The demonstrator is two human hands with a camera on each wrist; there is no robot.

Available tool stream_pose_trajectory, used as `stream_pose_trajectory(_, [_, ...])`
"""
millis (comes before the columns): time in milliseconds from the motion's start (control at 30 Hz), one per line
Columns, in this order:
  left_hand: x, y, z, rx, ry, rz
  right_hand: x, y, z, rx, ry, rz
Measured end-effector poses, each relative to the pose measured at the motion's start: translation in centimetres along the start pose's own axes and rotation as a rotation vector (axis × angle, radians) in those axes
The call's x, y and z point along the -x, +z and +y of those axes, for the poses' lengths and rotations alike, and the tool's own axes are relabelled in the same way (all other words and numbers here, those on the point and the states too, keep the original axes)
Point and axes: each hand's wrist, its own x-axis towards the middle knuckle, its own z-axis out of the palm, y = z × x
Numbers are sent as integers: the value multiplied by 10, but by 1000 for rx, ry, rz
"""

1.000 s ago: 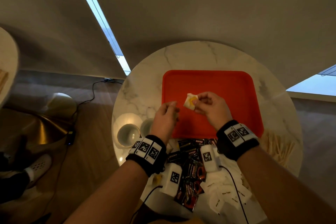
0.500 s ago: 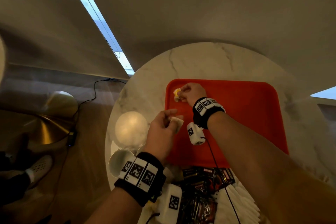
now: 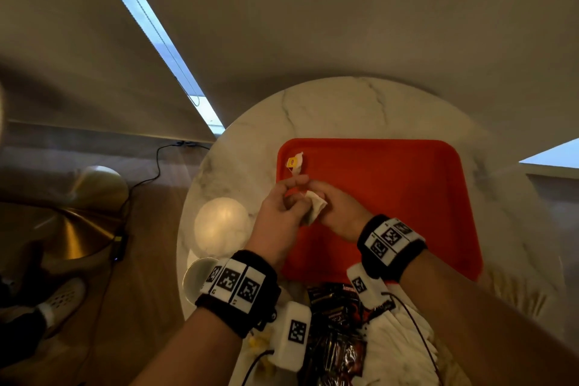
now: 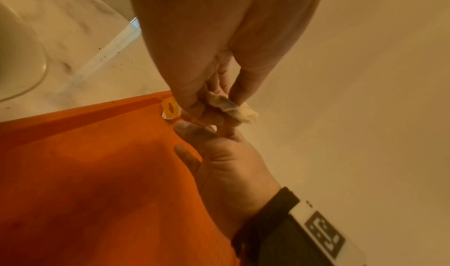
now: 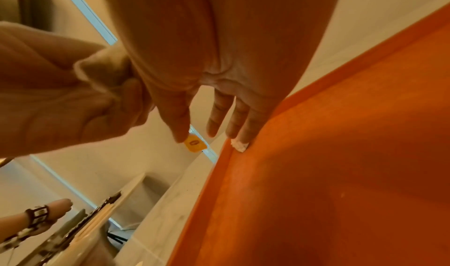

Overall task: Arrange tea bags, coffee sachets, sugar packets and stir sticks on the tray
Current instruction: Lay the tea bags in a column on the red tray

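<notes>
Tea bag [image 3: 316, 206] between both hands' fingers [image 3: 294, 182]

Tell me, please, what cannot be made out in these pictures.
- Head: whether right hand grips held tea bag; left hand hides it.
- Head: coffee sachets, print too dark, part under wrist cameras.
- Head: stir sticks, blurred, cut by the right forearm.
- Right wrist: yellow tag, string too thin.
</notes>
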Motion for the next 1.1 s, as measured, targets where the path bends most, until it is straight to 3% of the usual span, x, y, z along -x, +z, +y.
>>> stream_pose_trajectory(67, [5, 2, 2, 30, -12, -55, 8, 7, -3, -108, 1, 22])
stream_pose_trajectory(200, [16, 3, 2, 80, -25, -132, 22, 0, -8, 9, -8, 183])
stream_pose_trajectory(300, [24, 0, -1, 105, -50, -133, 30, -11, -20, -39, -40, 316])
stream_pose_trajectory(467, [27, -12, -5, 5, -161, -120, 42, -24, -33, -92, -37, 321])
stream_pose_trajectory(567, [28, -14, -6, -87, -159, -111, 46, -26, -35, -40, -17, 307])
stream_pose_trajectory(733, [30, -13, -5, -115, -80, -154, 52, -30, -32, 110, -3, 405])
stream_pose_trajectory(967, [26, -10, -3, 265, -25, 70, 63, -13, -22, 361, 62, 214])
stream_pose_trajectory(1100, [22, -12, -3, 176, 24, 152, 79, 2, -32, 445, 39, 98])
